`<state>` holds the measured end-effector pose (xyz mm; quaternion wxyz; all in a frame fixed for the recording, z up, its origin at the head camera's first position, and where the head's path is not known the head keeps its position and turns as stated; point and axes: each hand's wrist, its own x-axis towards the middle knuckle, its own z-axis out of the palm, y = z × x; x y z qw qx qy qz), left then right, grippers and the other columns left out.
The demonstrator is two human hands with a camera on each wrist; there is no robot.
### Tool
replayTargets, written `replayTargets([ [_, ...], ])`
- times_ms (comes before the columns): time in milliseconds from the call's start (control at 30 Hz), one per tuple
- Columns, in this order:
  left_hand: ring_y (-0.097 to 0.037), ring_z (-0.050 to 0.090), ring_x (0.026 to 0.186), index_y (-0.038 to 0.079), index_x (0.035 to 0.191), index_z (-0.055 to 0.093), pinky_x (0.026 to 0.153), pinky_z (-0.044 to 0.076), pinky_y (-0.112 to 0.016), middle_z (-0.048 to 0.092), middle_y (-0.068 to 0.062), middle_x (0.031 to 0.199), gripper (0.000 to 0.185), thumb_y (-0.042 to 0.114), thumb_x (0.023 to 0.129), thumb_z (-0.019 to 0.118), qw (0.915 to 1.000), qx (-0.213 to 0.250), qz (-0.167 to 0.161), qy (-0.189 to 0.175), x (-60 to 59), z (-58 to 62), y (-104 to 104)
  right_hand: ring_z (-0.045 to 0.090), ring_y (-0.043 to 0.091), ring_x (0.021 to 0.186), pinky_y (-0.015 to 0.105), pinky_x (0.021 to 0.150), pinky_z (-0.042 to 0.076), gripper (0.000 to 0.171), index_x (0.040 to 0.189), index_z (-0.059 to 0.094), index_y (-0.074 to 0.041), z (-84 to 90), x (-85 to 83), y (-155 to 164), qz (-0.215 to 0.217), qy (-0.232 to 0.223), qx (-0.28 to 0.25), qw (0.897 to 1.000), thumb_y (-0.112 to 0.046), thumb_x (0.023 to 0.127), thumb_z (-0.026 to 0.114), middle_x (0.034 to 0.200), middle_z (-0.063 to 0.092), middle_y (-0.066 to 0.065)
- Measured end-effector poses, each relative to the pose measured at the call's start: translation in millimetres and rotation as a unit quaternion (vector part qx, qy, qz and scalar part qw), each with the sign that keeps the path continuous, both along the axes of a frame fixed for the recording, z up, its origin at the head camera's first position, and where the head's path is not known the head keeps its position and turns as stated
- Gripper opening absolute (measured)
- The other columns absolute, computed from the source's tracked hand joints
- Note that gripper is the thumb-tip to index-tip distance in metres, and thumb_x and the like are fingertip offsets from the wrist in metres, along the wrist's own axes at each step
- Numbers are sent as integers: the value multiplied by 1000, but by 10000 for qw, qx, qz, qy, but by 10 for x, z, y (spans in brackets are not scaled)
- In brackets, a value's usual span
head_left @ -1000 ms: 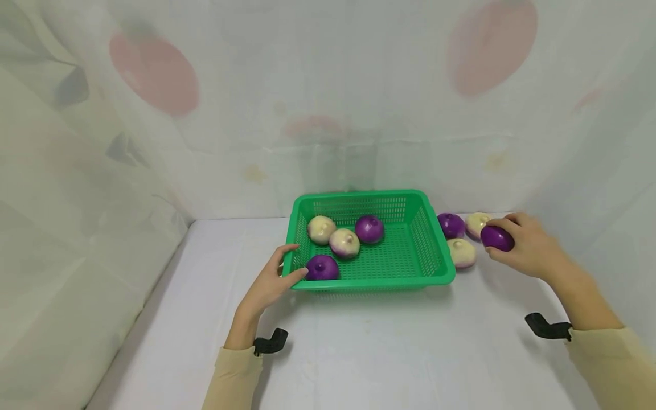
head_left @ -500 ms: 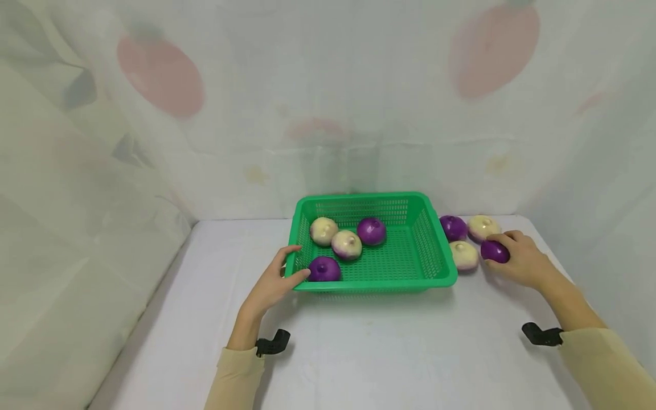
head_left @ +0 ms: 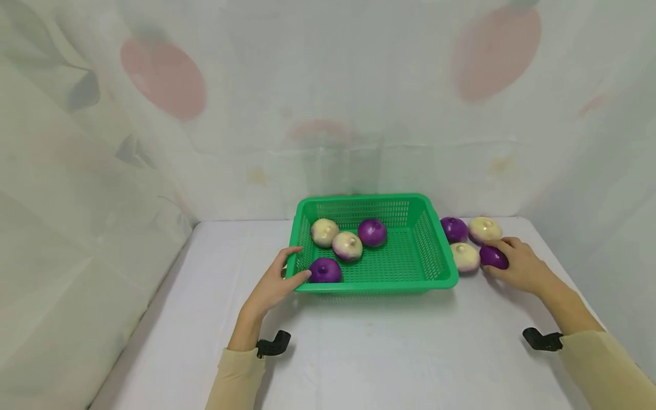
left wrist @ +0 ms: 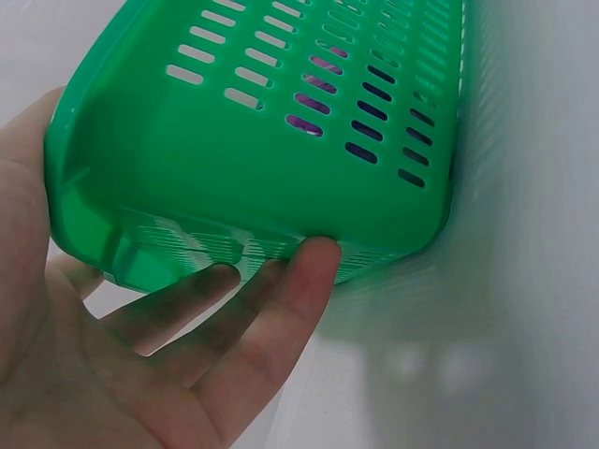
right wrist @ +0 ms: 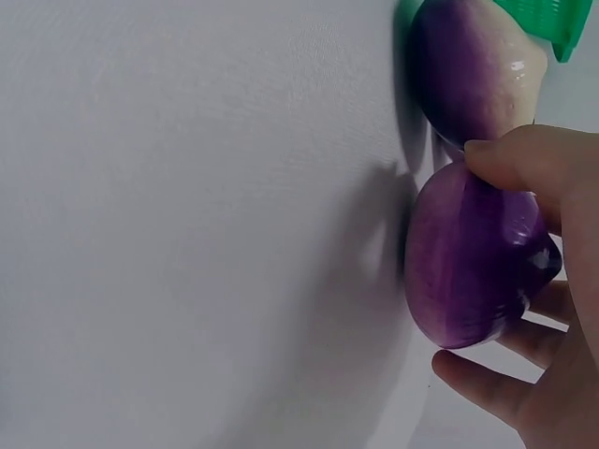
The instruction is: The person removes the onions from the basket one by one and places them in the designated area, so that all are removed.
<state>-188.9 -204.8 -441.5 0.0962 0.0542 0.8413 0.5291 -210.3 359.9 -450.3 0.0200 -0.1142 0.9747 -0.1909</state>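
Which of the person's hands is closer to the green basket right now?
Left. The left hand grips the green basket at its near left corner, fingers curled under the rim. The right hand is off to the basket's right, holding a purple onion on the table.

Item one: purple onion (head_left: 493,257), which I am seeing resting low on the white bench (head_left: 389,353), right of the basket. It is lying just beside a pale, purple-tinged onion (head_left: 465,257), glossy and rounded, deep violet fading paler along one flank in the right wrist view. My right hand (head_left: 517,266) is gripping it, fingers (right wrist: 524,159) curling over its top.

Item two: green basket (head_left: 379,283), perforated plastic, sitting flat. My left hand (head_left: 271,285) is holding its near-left corner, thumb on the rim, fingers (left wrist: 299,290) underneath.
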Motion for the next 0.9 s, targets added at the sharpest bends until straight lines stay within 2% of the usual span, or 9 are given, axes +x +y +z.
replayTargets([
  [167,-41,48,134,35,150,38,96,48,-54,36,-6,158,69,48,93,73,10000,4,9,8,2,-1,-3,40,61,120,81,84,39,64,144,46,-3,30,8,-9,96,165,11,9998,-34,93,71,137,37,39],
  [500,-41,48,135,34,150,38,97,48,-54,36,-7,157,69,49,93,73,10000,-19,-17,16,3,9,3,41,62,118,78,88,36,54,133,54,4,216,94,-42,162,1090,-142,9938,-23,90,74,132,44,38],
  [667,-42,46,136,35,150,37,98,47,-55,35,-6,159,68,49,93,72,10000,-45,-12,30,-2,6,-1,43,59,119,76,91,34,52,132,55,4,345,171,-139,214,1486,-600,9868,-18,89,76,131,49,34],
  [900,-41,46,136,35,150,37,97,48,-54,34,-6,159,69,49,93,72,10000,-41,-32,-7,-7,-17,-7,44,54,121,72,92,37,51,136,53,6,438,288,-349,139,1417,-1290,9814,-17,95,71,133,51,30],
])
